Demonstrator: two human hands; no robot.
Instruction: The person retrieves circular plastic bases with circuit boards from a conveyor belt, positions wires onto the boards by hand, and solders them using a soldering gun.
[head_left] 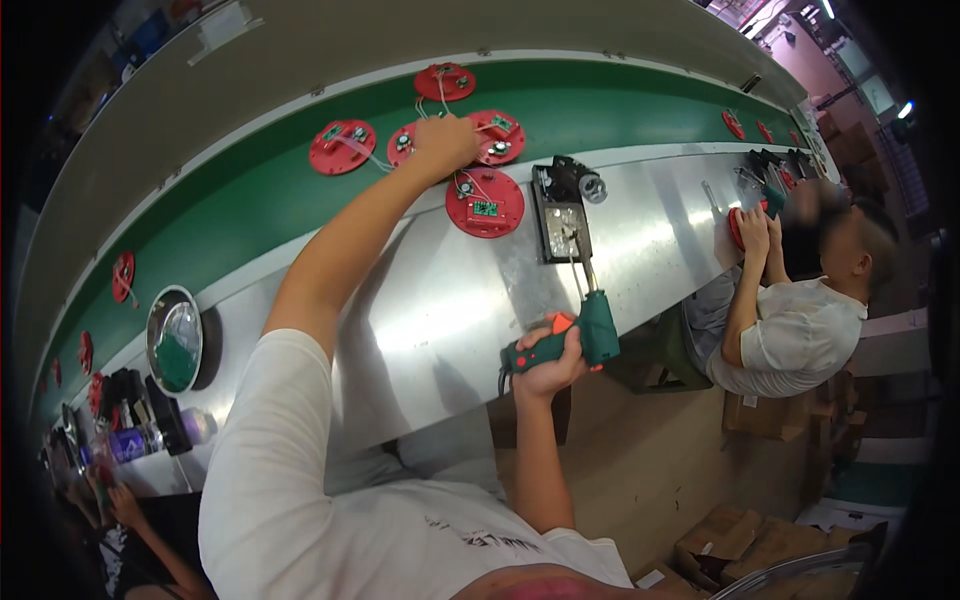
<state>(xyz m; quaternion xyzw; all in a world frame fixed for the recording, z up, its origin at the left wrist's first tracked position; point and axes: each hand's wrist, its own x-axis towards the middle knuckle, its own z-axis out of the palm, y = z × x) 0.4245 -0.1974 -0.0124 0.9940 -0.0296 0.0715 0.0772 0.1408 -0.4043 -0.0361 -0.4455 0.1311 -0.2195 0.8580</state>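
My left hand reaches across to the green belt among several red discs carrying small green circuit boards and thin wires. Its fingers curl downward between one red disc on its left and another on its right; what they grip is hidden under the hand. My right hand is wrapped around a green soldering gun near the bench's front edge. The gun's thin metal parts point away toward a black soldering stand. Next to that stand, a red disc with a board and wires lies at the belt's edge.
A metal bowl with green material stands at the left on the steel bench. More red discs lie along the belt. A co-worker handles a red disc at the right; another person's hand shows lower left. Cardboard boxes sit on the floor.
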